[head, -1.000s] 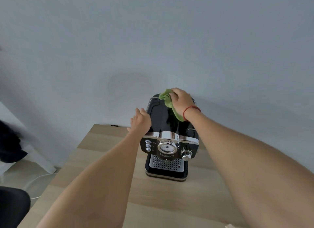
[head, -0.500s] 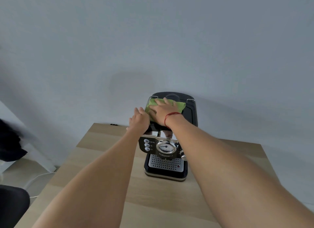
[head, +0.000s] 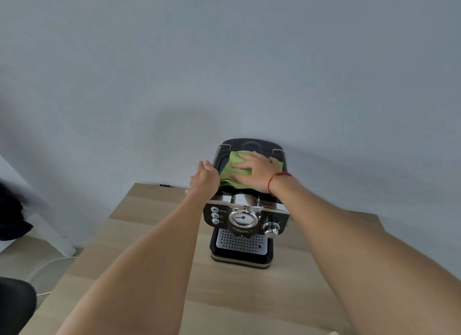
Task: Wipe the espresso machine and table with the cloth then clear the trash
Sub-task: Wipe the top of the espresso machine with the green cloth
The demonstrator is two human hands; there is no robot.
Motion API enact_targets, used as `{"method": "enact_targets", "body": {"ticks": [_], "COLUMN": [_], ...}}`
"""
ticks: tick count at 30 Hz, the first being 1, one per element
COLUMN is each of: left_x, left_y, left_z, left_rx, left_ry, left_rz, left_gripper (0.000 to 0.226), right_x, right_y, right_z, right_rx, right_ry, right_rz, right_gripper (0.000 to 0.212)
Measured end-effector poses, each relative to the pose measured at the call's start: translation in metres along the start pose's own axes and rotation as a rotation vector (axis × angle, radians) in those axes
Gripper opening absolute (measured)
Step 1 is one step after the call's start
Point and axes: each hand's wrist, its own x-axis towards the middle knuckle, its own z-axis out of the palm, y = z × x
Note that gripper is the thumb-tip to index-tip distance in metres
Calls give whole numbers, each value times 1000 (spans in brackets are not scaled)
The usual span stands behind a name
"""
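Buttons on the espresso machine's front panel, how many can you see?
3: top button, middle button, bottom button, one column left of the round gauge. None seems hidden.

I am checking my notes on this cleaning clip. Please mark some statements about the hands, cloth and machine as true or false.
1. The right hand presses a green cloth flat on top of the coffee machine. True.
2. The left hand holds the cloth. False: it rests against the machine's left side.
3. The machine stands on the floor. False: it stands on a wooden table.
4. The machine's front has a round gauge. True.
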Motion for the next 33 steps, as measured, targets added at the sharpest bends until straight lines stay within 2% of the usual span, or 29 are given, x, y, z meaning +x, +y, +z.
{"method": "enact_targets", "body": {"ticks": [6, 8, 12, 15, 17, 21, 25, 27, 29, 30, 33], "left_x": [2, 3, 2, 0, 0, 3, 11, 25, 40, 36, 22], "left_y": [1, 2, 1, 0, 2, 6, 6, -2, -12, -11, -4], "left_z": [0, -1, 1, 2, 3, 0, -9, -11, -11, -13, -16], "left_rx": [-20, -43, -104, -119, -102, -21, 53, 12, -19, -22, -58], "left_ry": [8, 6, -7, -6, -3, -48, -125, -176, -230, -261, -310], "left_rz": [22, 19, 30, 20, -10, -100, -163, -172, -179, -188, -171], "left_gripper": [64, 72, 53, 54, 57, 63, 79, 91, 100, 100, 80], "right_x": [28, 33, 31, 17, 12, 6, 2, 2, 3, 4, 7], "right_y": [-31, -36, -34, -28, -17, -1, -9, -16, -25, -32, -47], "right_z": [15, 16, 17, 14, 12, 3, -2, 8, 21, 25, 27], "right_rx": [-101, -21, 195, 398, 493, 424, 412, 337, 145, 59, -32], "right_ry": [83, 151, 108, 172, 127, -151, -187, -117, 27, 91, 187], "right_rz": [-114, -98, -53, -17, 5, -10, -60, -71, -47, -29, 21], "right_gripper": [34, 33, 30, 30, 29, 30, 30, 33, 34, 35, 36]}}
